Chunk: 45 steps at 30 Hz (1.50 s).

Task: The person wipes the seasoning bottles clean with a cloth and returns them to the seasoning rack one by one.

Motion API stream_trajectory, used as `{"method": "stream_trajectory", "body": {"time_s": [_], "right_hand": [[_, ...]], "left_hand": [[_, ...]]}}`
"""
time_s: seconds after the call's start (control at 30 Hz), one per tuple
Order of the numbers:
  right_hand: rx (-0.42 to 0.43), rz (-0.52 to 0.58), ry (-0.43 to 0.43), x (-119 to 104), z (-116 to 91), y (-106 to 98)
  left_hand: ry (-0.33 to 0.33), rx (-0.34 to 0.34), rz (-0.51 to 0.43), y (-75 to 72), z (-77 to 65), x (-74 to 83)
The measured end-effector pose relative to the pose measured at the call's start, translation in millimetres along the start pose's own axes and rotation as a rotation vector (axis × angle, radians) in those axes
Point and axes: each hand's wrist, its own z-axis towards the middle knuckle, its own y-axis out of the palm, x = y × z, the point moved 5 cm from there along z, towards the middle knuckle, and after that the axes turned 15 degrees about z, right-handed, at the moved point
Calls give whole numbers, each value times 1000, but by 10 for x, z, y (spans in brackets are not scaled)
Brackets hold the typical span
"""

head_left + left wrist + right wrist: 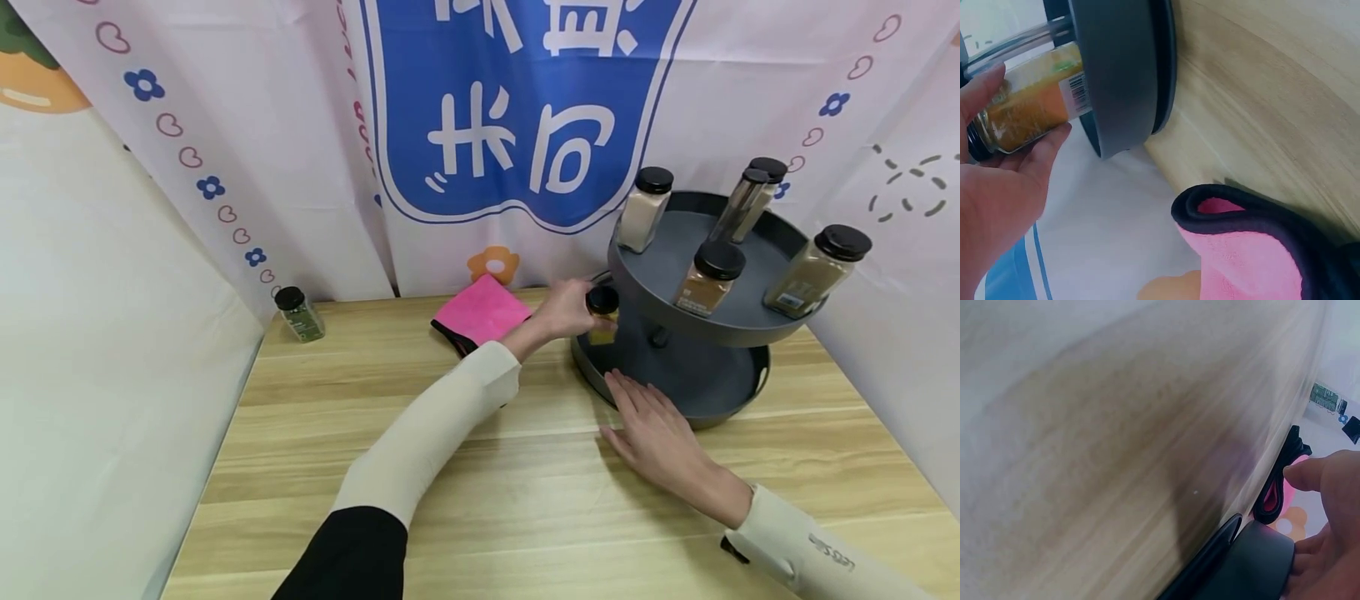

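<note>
My left hand (562,310) grips a spice jar (602,315) with a black lid over the left side of a dark grey two-tier rack's lower tray (675,387). In the left wrist view, the jar (1032,109) shows orange-yellow powder and a barcode label, thumb and fingers on either side of it. Its base is partly hidden by the tray wall (1116,69). My right hand (660,433) lies with straight fingers against that tray's front rim. In the right wrist view, its fingers are at the dark tray wall (1257,562).
The upper tray (720,329) carries several black-lidded jars, including a brown-powder jar (705,283) near its front. A folded pink cloth (483,310) with black edging lies left of the rack. A green-filled jar (302,318) stands at the table's back left corner. Behind hangs a printed curtain (322,167).
</note>
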Motion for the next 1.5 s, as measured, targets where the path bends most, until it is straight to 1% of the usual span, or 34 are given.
{"method": "stream_trajectory", "body": {"time_s": [0.17,0.33,0.5,0.7,0.93,1.1,1.2,1.4,1.5], "right_hand": [[11,1,-9,-6,-6,-1],[24,-3,-21,-12,-7,-9],[13,-2,-18,-4,-5,-6],[1,4,-8,3,-6,3],[10,-3,-7,-2,-7,-8],[1,0,0,5,-13,-7],[1,-2,-2,12,-18,-4],[2,-2,-5,20,-22,4],[3,-4,-8,19,-23,6]], "left_hand": [[-6,-16,12,68,1,-23],[-1,-17,30,111,11,-45],[5,-35,32,149,17,-59],[-7,-55,36,185,18,-57],[-6,-70,39,197,33,-27],[25,-91,74,213,73,-11],[38,-114,69,217,93,-19],[28,-180,62,198,123,-58],[34,-180,70,197,146,-69]]}}
